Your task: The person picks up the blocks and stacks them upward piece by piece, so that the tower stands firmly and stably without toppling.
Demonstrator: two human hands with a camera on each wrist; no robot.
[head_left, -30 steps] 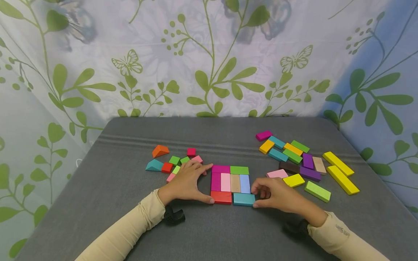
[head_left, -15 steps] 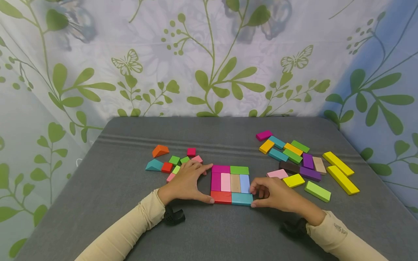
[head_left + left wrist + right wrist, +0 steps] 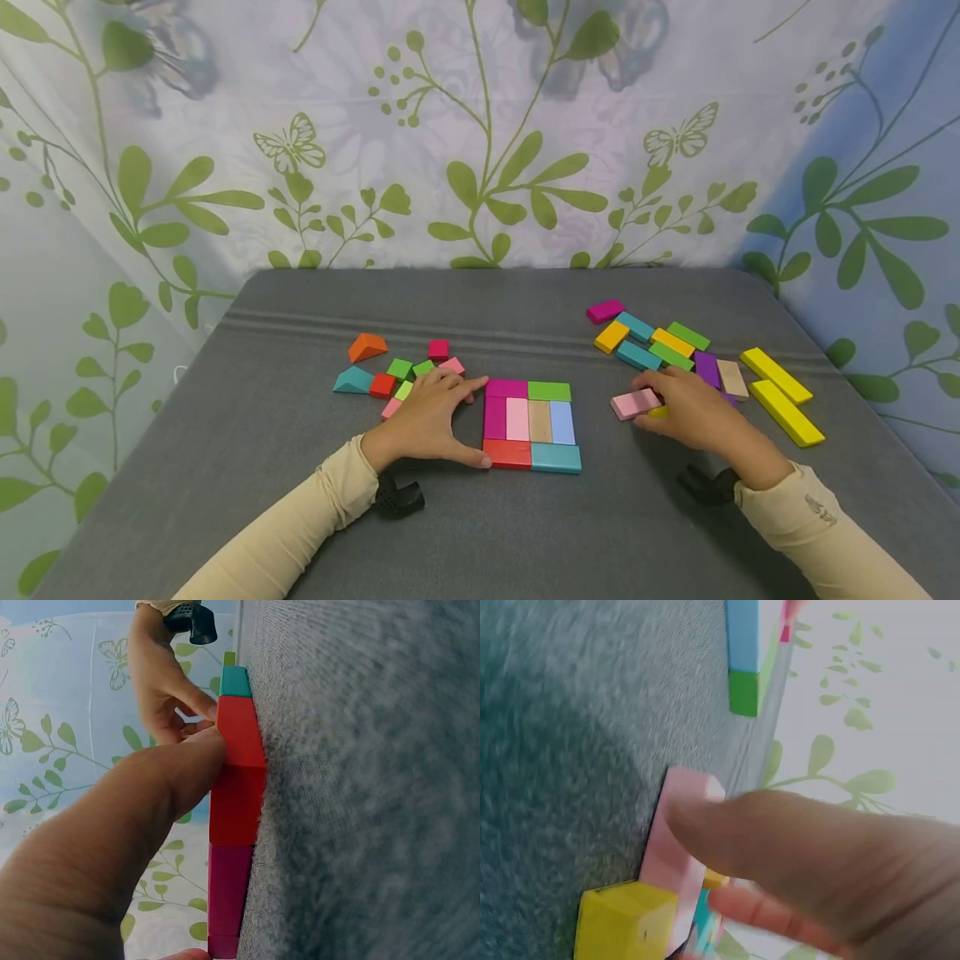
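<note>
Head view shows my right hand [image 3: 693, 412] over the pink block [image 3: 634, 403], thumb and fingers curled onto it where it lies flat on the grey table [image 3: 480, 517], between the block square [image 3: 531, 423] and the loose pile [image 3: 675, 350], with a yellow block [image 3: 622, 926] just beside it. My left hand [image 3: 431, 417] rests against the square's left edge, fingers spread, thumb tip touching the red block [image 3: 508, 453] at the near corner.
</note>
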